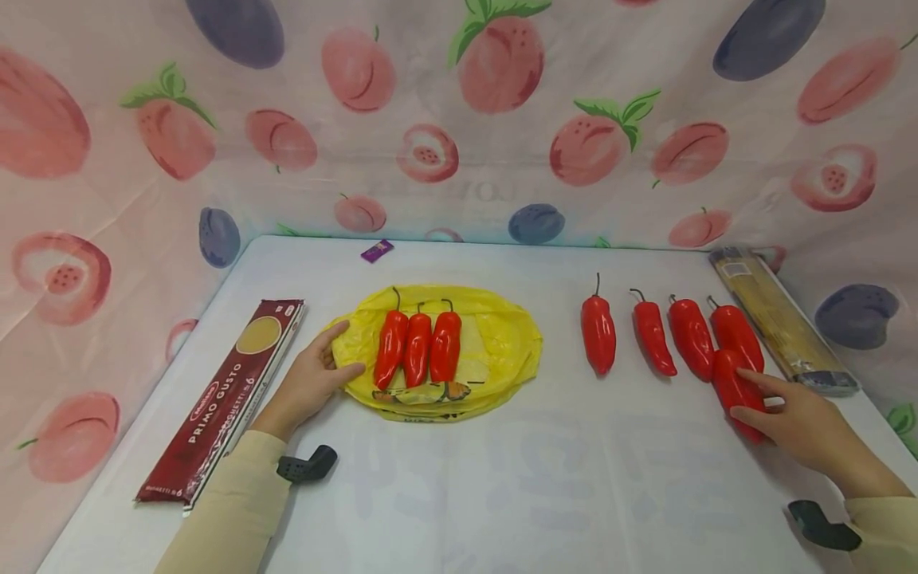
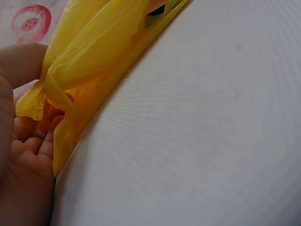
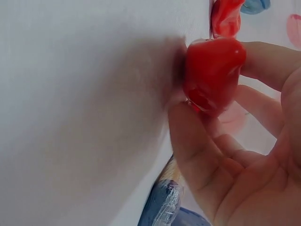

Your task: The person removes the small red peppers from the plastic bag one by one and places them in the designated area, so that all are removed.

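Observation:
A flattened yellow plastic bag [image 1: 502, 343] lies mid-table with three glossy red chili peppers [image 1: 418, 351] side by side on it, stems pointing away. At the bag's left edge my left hand [image 1: 315, 379] holds the thin plastic; the left wrist view has the crumpled yellow film [image 2: 89, 61] between thumb and curled fingers. On the right, my right hand [image 1: 803, 418] grips another red pepper [image 1: 735, 391] between thumb and fingers. Its blunt end [image 3: 214, 75] fills the gap between the digits in the right wrist view, close to the white tabletop.
Several more red peppers [image 1: 653, 339] stand in a row just beyond the gripped one. A dark red spaghetti pack [image 1: 225, 399] lies along the left, a clear pasta pack [image 1: 782, 319] along the right edge. A small purple packet [image 1: 377, 250] is near the fruit-print backdrop [image 1: 459, 199].

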Demonstrator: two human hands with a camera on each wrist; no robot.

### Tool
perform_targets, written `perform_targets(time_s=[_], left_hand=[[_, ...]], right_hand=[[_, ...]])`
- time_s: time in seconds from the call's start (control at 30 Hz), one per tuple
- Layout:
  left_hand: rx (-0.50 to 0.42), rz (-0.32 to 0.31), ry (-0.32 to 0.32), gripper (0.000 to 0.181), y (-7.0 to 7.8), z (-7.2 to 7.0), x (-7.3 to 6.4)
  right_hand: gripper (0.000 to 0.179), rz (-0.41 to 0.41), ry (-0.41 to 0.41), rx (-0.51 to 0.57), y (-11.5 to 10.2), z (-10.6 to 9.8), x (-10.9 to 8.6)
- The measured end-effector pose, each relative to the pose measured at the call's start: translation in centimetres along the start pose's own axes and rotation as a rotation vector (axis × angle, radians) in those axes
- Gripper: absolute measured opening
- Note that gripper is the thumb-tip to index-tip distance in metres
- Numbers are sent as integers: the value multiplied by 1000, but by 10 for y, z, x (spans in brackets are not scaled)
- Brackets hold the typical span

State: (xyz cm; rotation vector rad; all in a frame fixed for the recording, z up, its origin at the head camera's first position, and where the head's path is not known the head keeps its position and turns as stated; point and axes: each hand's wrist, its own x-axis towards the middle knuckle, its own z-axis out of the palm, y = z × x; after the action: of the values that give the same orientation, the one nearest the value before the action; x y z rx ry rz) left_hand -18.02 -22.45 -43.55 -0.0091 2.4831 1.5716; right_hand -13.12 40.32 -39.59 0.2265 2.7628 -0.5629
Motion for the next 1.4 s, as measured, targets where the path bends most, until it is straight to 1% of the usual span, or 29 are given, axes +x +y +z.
perform_targets(time_s=[0.23, 0.53, 0.63, 0.77, 0.9, 1.03, 1.17, 1.27, 1.3, 1.4], left_hand=[[-10, 10, 0, 82, -1, 0, 2], [-11, -1, 1, 81, -3, 0, 2], [-11, 1, -4, 82, -2, 0, 1], [-18, 1, -5, 82, -1, -1, 1], [-17, -1, -6, 82, -1, -1, 1], [-16, -5, -8, 82, -1, -1, 1], [-19, -12, -7, 82, 1, -1, 1], [-20, -12, -12, 82, 1, 0, 0], [-21, -14, -12, 82, 1, 0, 0], [-16, -14, -15, 83, 1, 0, 0]], right_hand=[[90, -8, 8, -16, 3, 0, 1], [87, -5, 15, -32, 5, -2, 3], [89, 4, 10, -28, 6, -1, 2], [91, 15, 29, -16, 6, -2, -1], [89, 3, 75, -2, 0, -7, -4], [87, -27, 137, -5, -15, -12, -10], [85, -79, 171, -24, -41, -14, -16], [82, -153, 193, -38, -66, -14, -20], [82, -180, 202, -26, -75, -13, -21], [77, -264, 224, 55, -103, -6, -25]])
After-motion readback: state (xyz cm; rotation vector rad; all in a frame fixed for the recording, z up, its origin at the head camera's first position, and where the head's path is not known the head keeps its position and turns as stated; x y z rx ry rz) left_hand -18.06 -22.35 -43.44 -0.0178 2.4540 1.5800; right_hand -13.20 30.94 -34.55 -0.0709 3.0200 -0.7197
